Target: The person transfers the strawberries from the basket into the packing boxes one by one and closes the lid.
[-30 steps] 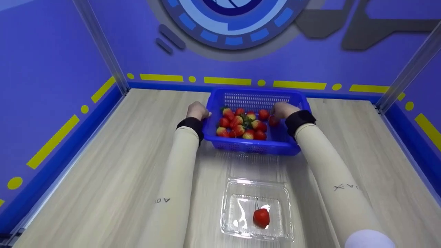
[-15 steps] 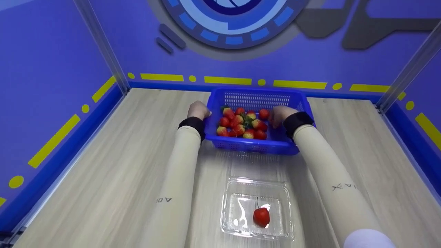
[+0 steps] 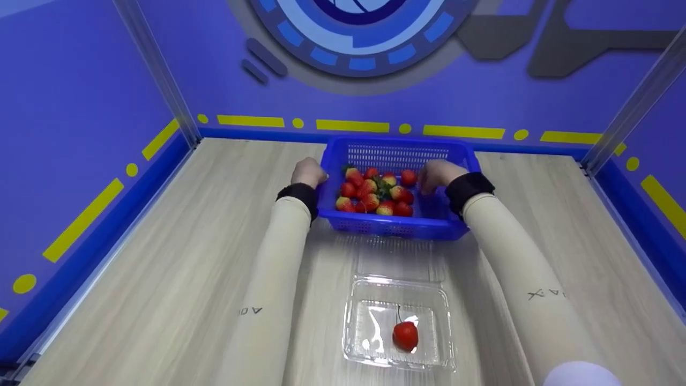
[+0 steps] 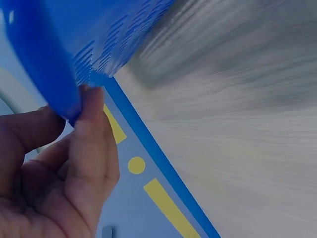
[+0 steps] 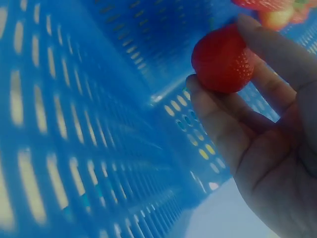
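My left hand (image 3: 308, 172) grips the left rim of a blue plastic basket (image 3: 394, 227); the left wrist view shows the rim pinched between thumb and fingers (image 4: 90, 144). Inside the basket, toward its right side, is my right hand (image 3: 438, 175). The right wrist view shows it pinching a red strawberry (image 5: 222, 59) between thumb and fingertips; from the head that strawberry is hidden by the hand. Several other strawberries (image 3: 368, 187), red with pale yellowish ends, lie together in the left and middle of the basket.
A clear plastic clamshell box (image 3: 353, 321) lies opened in front of the basket, its lid (image 3: 399, 265) toward the basket. In it sits a red cherry-like fruit (image 3: 405, 336) with a thin stem. Blue walls (image 3: 161, 96) enclose the wooden table (image 3: 214, 241).
The right hand's fingers have closed around the strawberry at the basket's right side, which now is hidden from the head view. The left hand stays at the rim.
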The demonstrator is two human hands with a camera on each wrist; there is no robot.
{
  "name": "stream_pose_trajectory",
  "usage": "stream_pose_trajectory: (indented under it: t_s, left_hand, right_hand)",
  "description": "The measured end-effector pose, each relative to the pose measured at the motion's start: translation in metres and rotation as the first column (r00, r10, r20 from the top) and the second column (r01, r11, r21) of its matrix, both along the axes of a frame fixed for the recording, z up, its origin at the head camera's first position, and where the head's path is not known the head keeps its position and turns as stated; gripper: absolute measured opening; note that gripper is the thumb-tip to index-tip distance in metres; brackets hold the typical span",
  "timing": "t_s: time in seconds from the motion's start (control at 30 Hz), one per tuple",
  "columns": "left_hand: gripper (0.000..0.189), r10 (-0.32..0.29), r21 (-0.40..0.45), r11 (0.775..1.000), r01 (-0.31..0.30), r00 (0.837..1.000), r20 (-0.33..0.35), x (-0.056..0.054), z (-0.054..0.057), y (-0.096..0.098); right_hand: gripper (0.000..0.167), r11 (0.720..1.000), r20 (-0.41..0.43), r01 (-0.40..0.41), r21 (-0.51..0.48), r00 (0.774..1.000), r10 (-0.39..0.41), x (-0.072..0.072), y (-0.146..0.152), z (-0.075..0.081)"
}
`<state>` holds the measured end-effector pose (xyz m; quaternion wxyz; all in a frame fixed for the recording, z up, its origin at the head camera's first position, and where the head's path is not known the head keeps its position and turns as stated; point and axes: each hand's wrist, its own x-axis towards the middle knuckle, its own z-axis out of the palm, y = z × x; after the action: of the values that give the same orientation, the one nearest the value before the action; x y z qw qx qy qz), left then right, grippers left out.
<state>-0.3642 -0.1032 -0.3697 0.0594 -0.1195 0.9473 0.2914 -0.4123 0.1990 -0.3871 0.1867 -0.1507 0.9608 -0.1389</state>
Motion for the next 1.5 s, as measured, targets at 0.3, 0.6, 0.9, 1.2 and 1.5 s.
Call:
stream_pose_trajectory:
  t_s: [0.3,0.6,0.9,1.2,1.5]
  left_hand:
    - [0.040,-0.090,0.049,0.995,0.088,0.995,0.035,0.004,0.004,-0.009]
    - [0.041,-0.231,0.001,0.972,0.233,0.965,-0.123,0.014,0.032,-0.014]
    - [0.048,-0.398,0.078,0.902,0.424,0.890,-0.223,0.043,0.069,-0.015]
    - [0.045,-0.429,0.174,0.867,0.467,0.877,-0.214,0.087,0.077,-0.018]
    - [0.038,-0.492,0.240,0.826,0.510,0.860,-0.135,0.129,0.044,-0.013]
  right_hand:
    - [0.025,0.994,-0.153,-0.109,-0.022,0.983,0.105,0.012,-0.004,0.022]
    - [0.033,0.981,-0.305,-0.192,-0.038,0.937,0.172,0.031,0.001,0.061]
    - [0.037,0.954,-0.425,-0.277,-0.115,0.882,0.205,0.071,0.017,0.092]
    - [0.039,0.934,-0.508,-0.339,-0.114,0.828,0.238,0.119,0.020,0.101]
    - [0.035,0.865,-0.554,-0.493,-0.095,0.748,0.366,0.167,0.021,0.077]
